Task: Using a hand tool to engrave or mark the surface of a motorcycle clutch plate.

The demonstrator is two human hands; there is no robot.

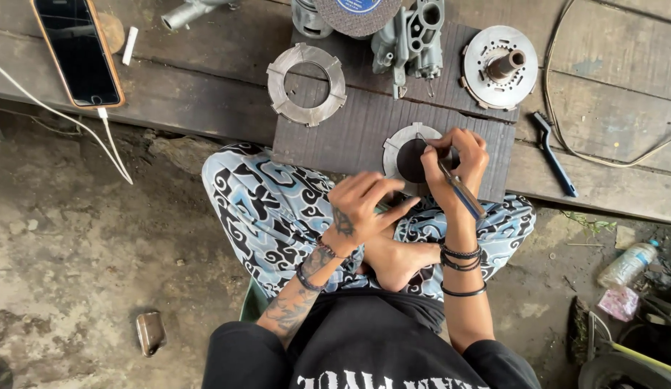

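- A notched metal plate (394, 153) with a dark disc (411, 160) on it lies at the near edge of a grey ribbed mat (335, 137), just above the seated person's knees.
- The right hand (458, 162) rests over the plate's right side, its fingers (451, 140) pinched together on a slim tool (458, 189); the tool's tip meets the plate's upper rim and its handle slants down past the wrist.
- The left hand (361, 205) hovers just below the plate, fingers (379, 186) loosely spread, one stretched towards the right wrist, holding nothing visible.
- Patterned blue-and-white trousers (270, 209) cover the crossed legs; a bare foot (400, 263) lies between the forearms.
- Further back on the mat: a larger notched ring (307, 84), a grey cast housing (411, 39), and a round hub (500, 66) with an upright shaft.
- The mat sits on a plank desk (206, 79). A black brush (554, 153) lies to the right, and a phone (77, 50) with a white cable (112, 144) lies well apart at the left.
- A plastic bottle (627, 264) lies on the dirt floor (83, 266) at right.
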